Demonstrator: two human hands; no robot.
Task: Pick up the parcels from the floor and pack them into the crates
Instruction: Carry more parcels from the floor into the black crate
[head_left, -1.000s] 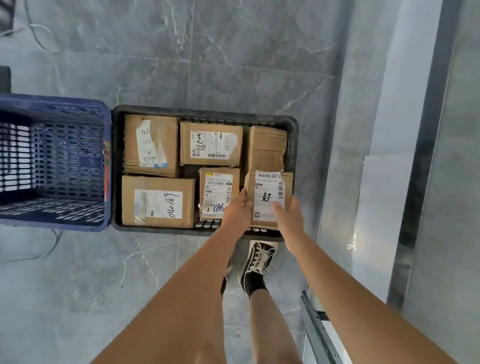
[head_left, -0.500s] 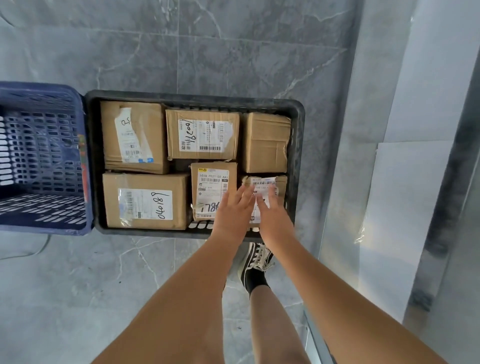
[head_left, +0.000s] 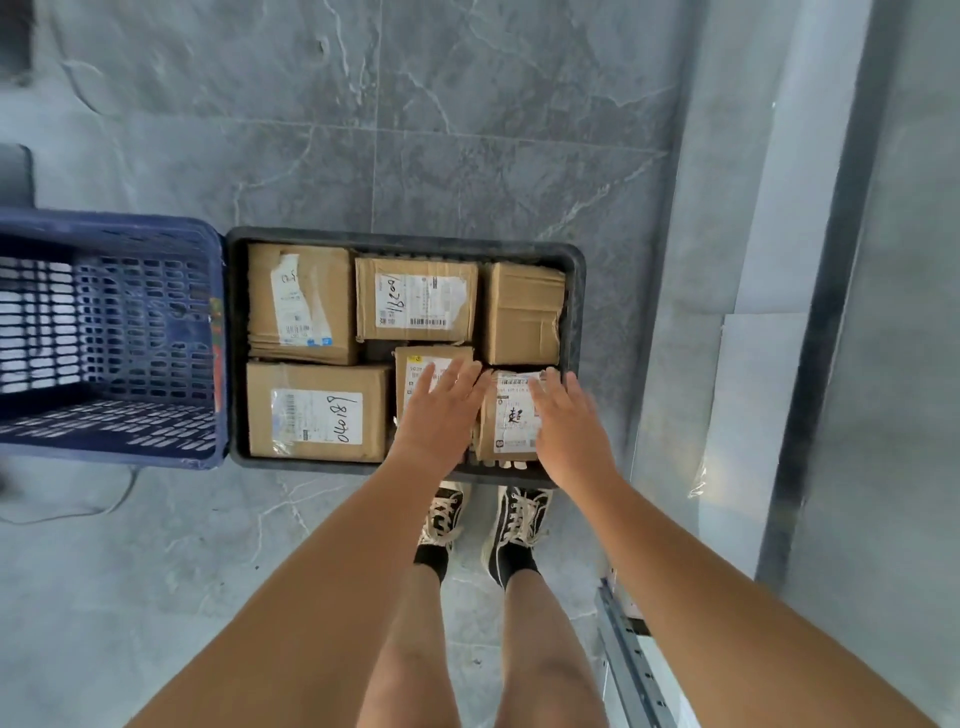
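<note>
Risk: the small labelled parcel (head_left: 511, 415) in the near right corner of the black crate (head_left: 574, 312) fits tightly and may sit proud or tilt unless seated flat. Left hand (head_left: 441, 415) and right hand (head_left: 569, 431) lie over it and the neighbouring parcel (head_left: 415, 364), fingers straight and spread, gripping nothing. The black crate holds six cardboard parcels. The blue crate (head_left: 130, 332) shows none.

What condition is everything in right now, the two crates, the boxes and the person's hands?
black crate: on the floor, packed with six boxes.
blue crate: beside it, touching, nothing visible inside.
small labelled parcel: in the near right corner, label up.
left hand: fingers straight, over the middle box.
right hand: fingers straight, over the small labelled parcel.
</note>
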